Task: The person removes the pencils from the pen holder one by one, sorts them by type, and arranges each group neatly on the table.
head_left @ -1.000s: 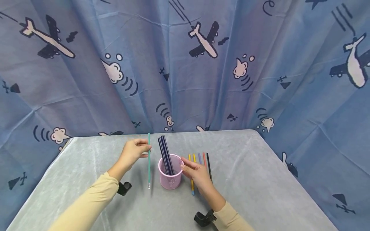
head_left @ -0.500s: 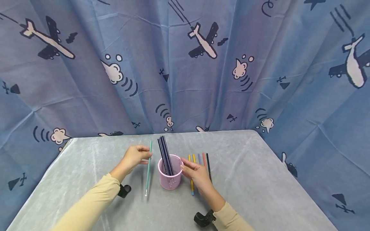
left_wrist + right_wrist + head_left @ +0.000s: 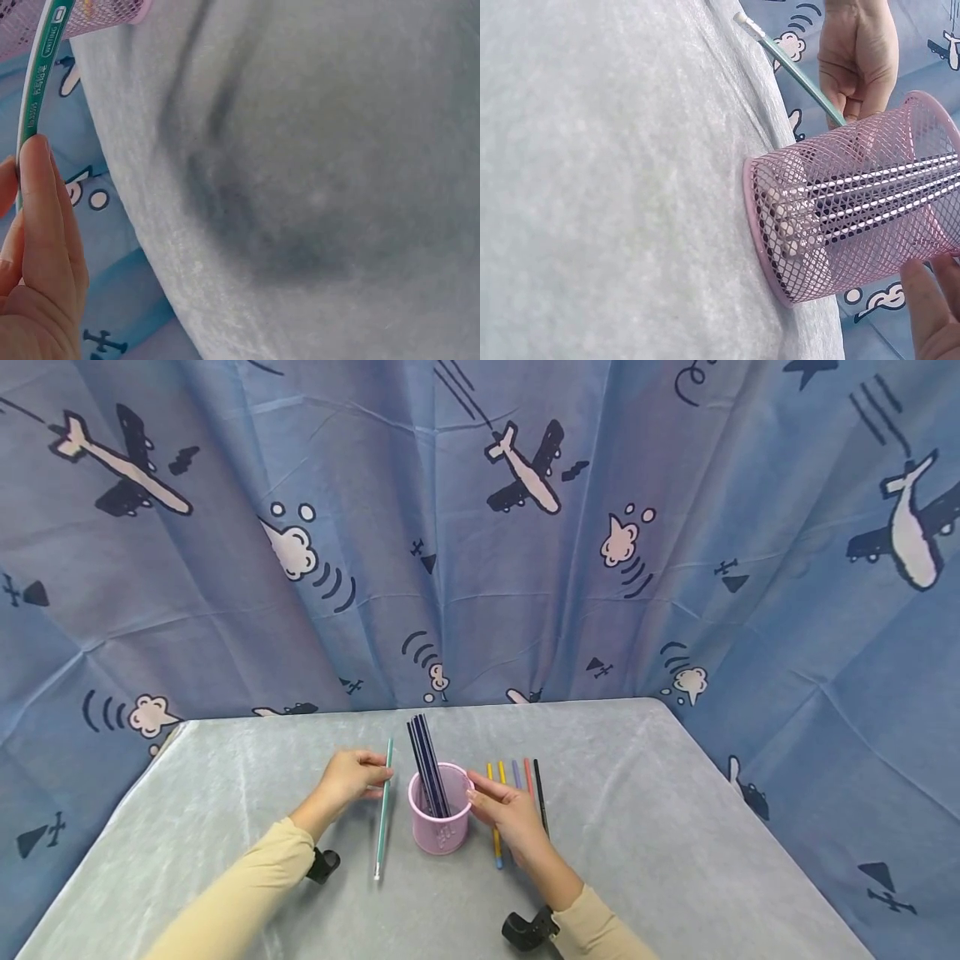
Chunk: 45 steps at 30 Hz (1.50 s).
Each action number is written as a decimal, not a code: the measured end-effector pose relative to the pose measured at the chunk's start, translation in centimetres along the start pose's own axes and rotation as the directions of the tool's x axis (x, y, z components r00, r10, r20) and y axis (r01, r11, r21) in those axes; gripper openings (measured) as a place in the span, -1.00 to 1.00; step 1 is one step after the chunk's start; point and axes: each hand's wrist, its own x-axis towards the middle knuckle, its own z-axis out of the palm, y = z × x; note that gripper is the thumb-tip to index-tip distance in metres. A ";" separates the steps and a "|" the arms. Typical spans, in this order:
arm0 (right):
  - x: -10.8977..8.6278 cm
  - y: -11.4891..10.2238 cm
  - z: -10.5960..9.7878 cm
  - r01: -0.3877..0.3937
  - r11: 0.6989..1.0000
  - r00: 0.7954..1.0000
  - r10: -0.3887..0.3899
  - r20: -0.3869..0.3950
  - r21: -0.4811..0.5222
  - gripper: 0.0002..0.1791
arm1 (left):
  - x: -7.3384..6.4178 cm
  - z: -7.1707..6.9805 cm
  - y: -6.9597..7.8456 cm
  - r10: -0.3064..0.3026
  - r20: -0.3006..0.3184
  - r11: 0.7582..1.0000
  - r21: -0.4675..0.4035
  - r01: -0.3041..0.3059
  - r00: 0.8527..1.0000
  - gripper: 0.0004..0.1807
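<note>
My left hand (image 3: 348, 779) pinches a green pencil (image 3: 383, 827) near its upper part, left of a pink mesh pen holder (image 3: 440, 838). The pencil stands almost upright, its white eraser end pointing down and tilted toward me. White lettering shows on its side in the left wrist view, between thumb and fingers of that hand (image 3: 49, 247). With thumb and fingers at the right rim, my right hand (image 3: 513, 820) holds the pen holder upright on the table. Several dark striped pencils (image 3: 426, 768) lean to the left inside it, their eraser ends visible through the mesh in the right wrist view.
Right of the pen holder, partly behind my right hand, lie two yellow pencils (image 3: 497, 847), a purple pencil (image 3: 516, 772), a red pencil (image 3: 529, 777) and a black pencil (image 3: 541, 793). A grey cloth covers the table (image 3: 660, 852). A blue airplane-print curtain (image 3: 480, 568) hangs behind.
My left hand has come down and slightly toward me with the green pencil, whose eraser end has swung toward me and left. The right hand stays on the pen holder.
</note>
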 end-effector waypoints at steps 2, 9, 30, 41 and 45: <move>0.0 0.0 0.0 0.000 1.000 1.000 0.000 0.002 0.003 -0.49 | 0.0 0.1 -0.2 -0.005 -0.006 1.000 0.003 0.005 1.000 -0.66; 0.0 0.1 0.0 0.004 1.000 1.000 -0.004 0.000 0.003 -0.49 | 0.1 0.0 -1.0 -0.027 -0.006 0.999 -0.026 0.027 1.000 -0.64; -0.1 0.1 0.0 0.004 1.000 1.000 -0.004 -0.008 0.012 -0.49 | 0.7 0.2 -2.8 -0.059 -0.004 0.998 -0.036 0.058 0.998 -0.69; 0.0 0.4 -0.1 0.004 1.000 1.000 -0.004 -0.005 0.019 -0.48 | 0.7 0.6 -3.0 -0.096 0.010 0.995 -0.038 0.097 0.995 -0.69; 0.0 0.4 -0.1 0.007 1.000 1.000 -0.007 0.004 0.004 -0.48 | 0.7 0.6 -3.0 -0.103 0.011 0.994 -0.025 0.103 0.995 -0.70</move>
